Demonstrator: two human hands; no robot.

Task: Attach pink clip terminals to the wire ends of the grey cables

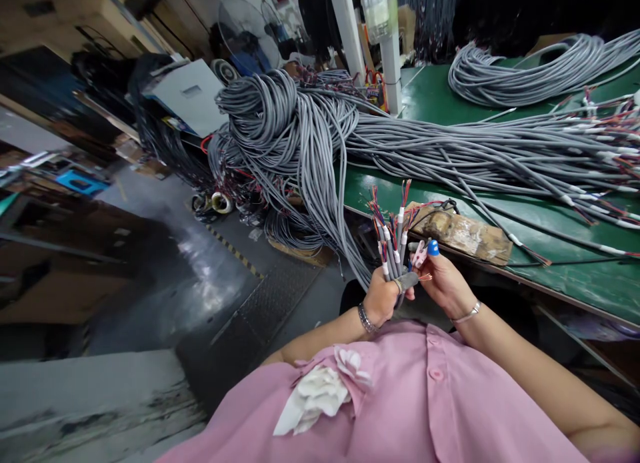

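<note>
My left hand (383, 298) is closed around a bundle of grey cables (395, 266). Their ends point up, with white bands and thin coloured wires fanning out. A grey piece (407, 281) lies across the bundle by the left thumb, and bare copper-coloured strands (425, 277) show just beyond it. Close by on the right, my right hand (447, 286) has its fingers bent together, with a blue cover (433, 248) on one fingertip. A pinkish patterned piece (419, 254) shows at its fingers; what they pinch there I cannot make out.
A green table (560, 276) carries a long spread of grey cables (450, 143) and a coil (525, 73). A heavy cable bundle (315, 150) hangs over its left end. At the near edge lies a worn wooden block (465, 233). A white post (391, 70) rises behind.
</note>
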